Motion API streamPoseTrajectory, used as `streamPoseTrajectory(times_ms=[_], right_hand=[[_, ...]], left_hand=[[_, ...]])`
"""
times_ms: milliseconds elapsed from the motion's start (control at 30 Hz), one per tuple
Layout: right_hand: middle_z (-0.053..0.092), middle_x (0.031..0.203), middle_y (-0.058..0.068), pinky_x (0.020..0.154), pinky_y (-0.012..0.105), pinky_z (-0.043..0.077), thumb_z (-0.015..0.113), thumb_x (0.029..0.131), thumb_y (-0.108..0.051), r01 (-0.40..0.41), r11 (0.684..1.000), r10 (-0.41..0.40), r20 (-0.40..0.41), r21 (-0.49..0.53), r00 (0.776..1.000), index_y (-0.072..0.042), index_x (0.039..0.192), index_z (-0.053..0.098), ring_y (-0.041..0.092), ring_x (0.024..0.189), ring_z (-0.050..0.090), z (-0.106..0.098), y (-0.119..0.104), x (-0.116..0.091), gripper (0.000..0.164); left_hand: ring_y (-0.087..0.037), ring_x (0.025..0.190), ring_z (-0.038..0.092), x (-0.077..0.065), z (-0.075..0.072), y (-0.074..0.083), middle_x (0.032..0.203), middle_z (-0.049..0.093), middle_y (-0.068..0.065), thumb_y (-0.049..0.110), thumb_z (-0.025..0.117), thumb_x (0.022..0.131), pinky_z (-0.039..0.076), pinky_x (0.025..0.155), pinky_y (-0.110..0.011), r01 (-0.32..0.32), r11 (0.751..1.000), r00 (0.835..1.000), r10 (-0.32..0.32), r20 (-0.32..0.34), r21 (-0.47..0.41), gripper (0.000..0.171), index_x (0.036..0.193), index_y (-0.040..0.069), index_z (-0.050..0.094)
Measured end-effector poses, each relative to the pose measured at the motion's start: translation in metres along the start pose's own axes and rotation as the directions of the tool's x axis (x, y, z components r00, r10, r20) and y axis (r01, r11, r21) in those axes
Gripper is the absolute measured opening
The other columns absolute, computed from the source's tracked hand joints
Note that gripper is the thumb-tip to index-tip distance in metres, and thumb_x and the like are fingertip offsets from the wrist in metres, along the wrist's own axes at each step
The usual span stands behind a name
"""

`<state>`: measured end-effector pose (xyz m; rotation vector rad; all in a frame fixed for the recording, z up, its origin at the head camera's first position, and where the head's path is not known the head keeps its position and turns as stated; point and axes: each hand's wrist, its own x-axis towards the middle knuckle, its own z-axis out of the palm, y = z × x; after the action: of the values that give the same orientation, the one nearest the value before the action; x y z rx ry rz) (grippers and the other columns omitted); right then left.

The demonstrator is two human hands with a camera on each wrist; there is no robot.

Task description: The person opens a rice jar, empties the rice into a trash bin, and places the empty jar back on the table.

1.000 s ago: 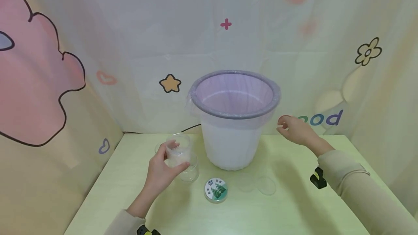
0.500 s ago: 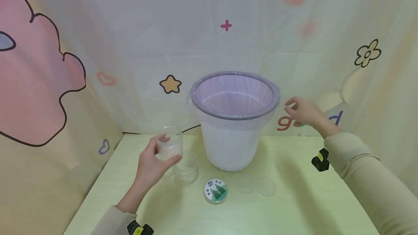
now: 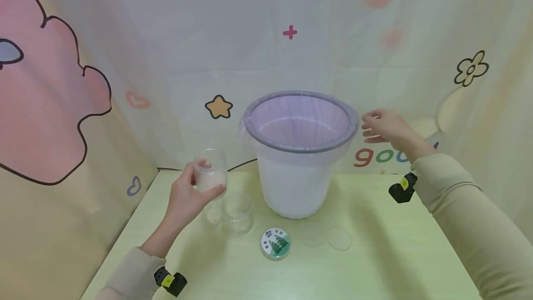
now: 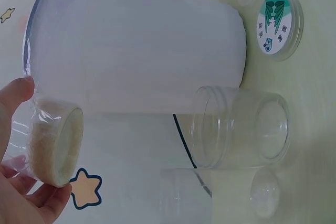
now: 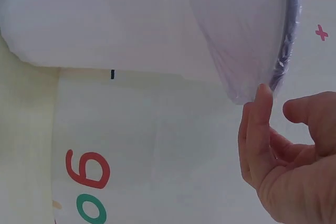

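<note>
My left hand (image 3: 183,193) grips a clear plastic jar (image 3: 213,177) between thumb and fingers, raised above the table's left side. In the left wrist view a beige band shows around the lower part of that jar (image 4: 52,140). Below it stand a clear jar (image 3: 238,216) and another clear container (image 3: 214,215), partly overlapped by the first. Beside the right rim of a white bin (image 3: 296,189), my right hand (image 3: 387,128) is raised with relaxed fingers and nothing in them. Its fingertips are close to the bin's liner bag (image 5: 236,51); whether they touch, I cannot tell.
A round lid with a green leaf label (image 3: 275,243) lies on the table (image 3: 316,277) in front of the bin. Two clear discs (image 3: 339,239) lie to its right. A patterned curtain (image 3: 258,22) hangs behind the table.
My left hand has moved left and up with the jar, uncovering the containers below it. The right hand has risen beside the bin's rim, its fingers spreading a little.
</note>
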<state>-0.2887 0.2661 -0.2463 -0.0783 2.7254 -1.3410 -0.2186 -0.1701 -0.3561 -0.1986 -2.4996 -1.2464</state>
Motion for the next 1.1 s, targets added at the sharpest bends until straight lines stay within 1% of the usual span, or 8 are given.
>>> streamPoseTrajectory(times_ms=[133,233,400,467,567,700,800,1100], right_hand=[[0.033,0.137,0.032,0.08,0.024,0.051,0.037,0.098,-0.034,-0.057,0.993,0.058,0.001,0.106,0.998,0.008,0.142,0.015,0.041,0.123,0.041,-0.001,-0.005,0.001,0.065],[0.032,0.137,0.03,0.08,0.021,0.051,0.039,0.097,-0.035,-0.088,0.985,0.086,0.018,0.147,0.996,0.008,0.142,0.014,0.038,0.122,0.043,0.0,-0.008,0.002,0.067],[0.041,0.126,0.022,0.078,0.021,0.051,0.04,0.097,-0.033,-0.089,0.983,0.082,0.05,0.16,0.995,0.009,0.141,0.017,0.017,0.097,0.058,0.004,-0.015,0.002,0.065],[0.045,0.118,0.017,0.077,0.02,0.051,0.042,0.097,-0.032,-0.085,0.981,0.075,0.063,0.173,0.995,0.009,0.141,0.018,0.008,0.086,0.059,0.006,-0.016,0.002,0.065],[0.05,0.104,0.008,0.074,0.018,0.051,0.043,0.097,-0.031,-0.085,0.979,0.073,0.072,0.188,0.995,0.01,0.14,0.02,0.003,0.076,0.059,0.009,-0.017,0.003,0.063],[0.053,0.09,0.001,0.069,0.016,0.051,0.044,0.097,-0.027,-0.104,0.97,0.091,0.07,0.218,0.993,0.011,0.139,0.021,0.002,0.069,0.059,0.012,-0.016,0.005,0.061],[0.054,0.085,-0.001,0.069,0.015,0.051,0.044,0.097,-0.025,-0.117,0.962,0.102,0.074,0.246,0.992,0.011,0.139,0.02,0.001,0.067,0.059,0.012,-0.016,0.006,0.061],[0.055,0.088,-0.001,0.072,0.016,0.05,0.044,0.097,-0.025,-0.14,0.955,0.122,0.084,0.261,0.989,0.008,0.14,0.023,0.004,0.072,0.059,0.011,-0.018,0.008,0.059]], left_hand=[[-0.026,0.094,0.054,0.01,-0.003,0.003,0.114,0.057,-0.008,0.035,0.078,0.071,0.05,0.072,-0.037,0.036,0.999,0.999,-0.036,0.018,-0.01,0.071,0.129,0.015,0.042],[-0.026,0.095,0.054,0.016,-0.005,0.006,0.114,0.056,-0.008,0.037,0.078,0.071,0.051,0.072,-0.037,0.053,0.999,0.998,-0.053,0.027,-0.011,0.072,0.13,0.016,0.041],[-0.027,0.097,0.054,0.024,-0.006,0.013,0.116,0.055,-0.008,0.036,0.077,0.071,0.051,0.073,-0.04,0.041,0.999,0.999,-0.041,0.031,-0.012,0.073,0.131,0.016,0.04],[-0.027,0.097,0.054,0.027,-0.006,0.015,0.116,0.055,-0.009,0.035,0.077,0.072,0.051,0.073,-0.04,0.035,0.999,0.999,-0.035,0.028,-0.013,0.073,0.131,0.016,0.04],[-0.028,0.098,0.055,0.031,-0.007,0.019,0.117,0.055,-0.009,0.034,0.077,0.072,0.052,0.073,-0.042,0.033,0.999,0.999,-0.033,0.026,-0.016,0.071,0.13,0.015,0.041],[-0.029,0.098,0.056,0.039,-0.009,0.022,0.117,0.055,-0.011,0.036,0.077,0.072,0.052,0.073,-0.042,0.039,0.999,0.999,-0.038,0.026,-0.02,0.07,0.129,0.015,0.041],[-0.029,0.098,0.056,0.044,-0.012,0.025,0.117,0.054,-0.011,0.036,0.077,0.072,0.052,0.073,-0.042,0.039,0.999,0.999,-0.038,0.018,-0.014,0.07,0.128,0.015,0.041],[-0.029,0.098,0.055,0.057,-0.02,0.033,0.116,0.054,-0.009,0.041,0.076,0.072,0.051,0.075,-0.042,0.056,0.998,0.998,-0.056,0.003,0.018,0.065,0.121,0.014,0.044]])
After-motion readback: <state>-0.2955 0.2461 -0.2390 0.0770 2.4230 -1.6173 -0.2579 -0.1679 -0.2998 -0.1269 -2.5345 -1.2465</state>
